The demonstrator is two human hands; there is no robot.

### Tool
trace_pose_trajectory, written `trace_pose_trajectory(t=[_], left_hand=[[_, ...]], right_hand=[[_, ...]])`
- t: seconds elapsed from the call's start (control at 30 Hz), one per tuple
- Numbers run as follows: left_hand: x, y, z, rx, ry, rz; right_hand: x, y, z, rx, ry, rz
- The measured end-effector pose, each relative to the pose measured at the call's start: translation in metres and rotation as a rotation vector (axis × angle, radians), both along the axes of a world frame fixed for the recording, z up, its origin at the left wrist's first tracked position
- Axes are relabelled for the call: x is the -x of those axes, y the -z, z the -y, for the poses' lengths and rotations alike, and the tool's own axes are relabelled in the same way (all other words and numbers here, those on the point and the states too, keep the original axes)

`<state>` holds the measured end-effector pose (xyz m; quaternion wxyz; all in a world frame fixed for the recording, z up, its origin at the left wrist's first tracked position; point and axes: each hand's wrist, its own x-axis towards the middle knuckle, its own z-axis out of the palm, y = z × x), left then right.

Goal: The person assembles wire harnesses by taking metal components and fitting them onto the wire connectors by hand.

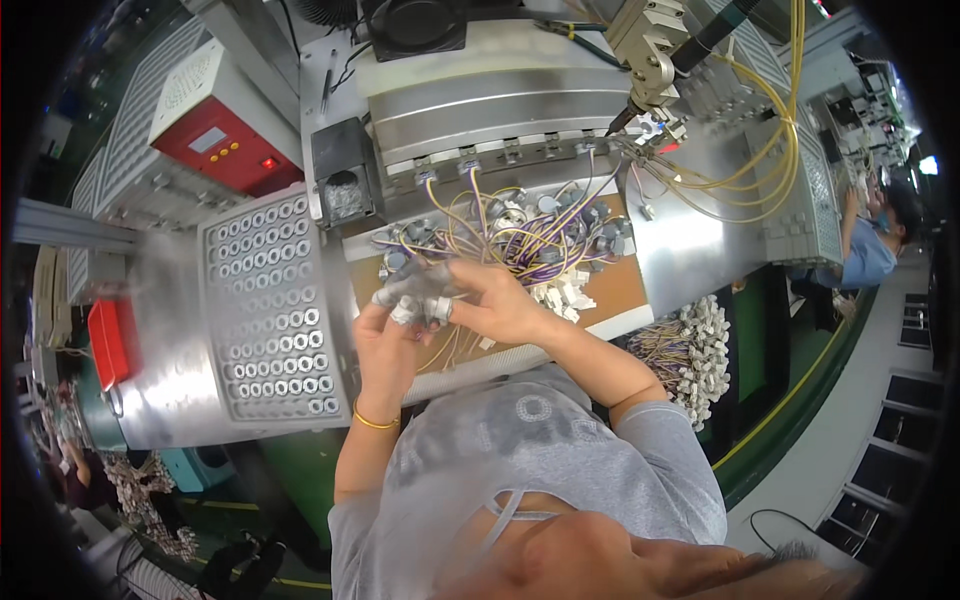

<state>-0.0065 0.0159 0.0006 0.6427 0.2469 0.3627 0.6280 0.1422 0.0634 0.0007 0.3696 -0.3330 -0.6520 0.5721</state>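
Note:
My left hand (383, 342) and my right hand (492, 303) meet over the front left of the brown work board (632, 290). Both are closed, fingertips close together and partly wrapped in whitish-grey coverings. What they pinch is small and blurred, so I cannot make it out. Just beyond them lies a tangled pile of yellow and purple wires (540, 250) with round grey parts among them. White plastic connectors (565, 295) lie to the right of my right hand. Behind the pile, several wired pieces sit in a metal fixture (510, 150).
To the left is a tray (215, 330) of ring-shaped parts, with a red-fronted control box (225, 140) behind it. A dark open box (345, 170) stands beside the fixture. A tool head (650, 75) overhangs the right end. More wired connectors (690, 350) hang at the right edge.

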Motion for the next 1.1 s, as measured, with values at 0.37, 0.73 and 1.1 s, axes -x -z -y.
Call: trace_pose_trajectory(t=[0.37,0.73,1.1], left_hand=[[0.004,0.017,-0.003,-0.025,0.103,0.086],[0.013,0.051,0.007,0.088,0.027,-0.329],[-0.029,0.081,-0.006,-0.552,-0.023,-1.475]], right_hand=[[-0.046,0.007,-0.046,0.232,0.682,-0.191],[-0.045,0.019,-0.071,0.186,0.764,-0.273],[-0.03,0.019,-0.082,0.259,0.782,-0.447]])
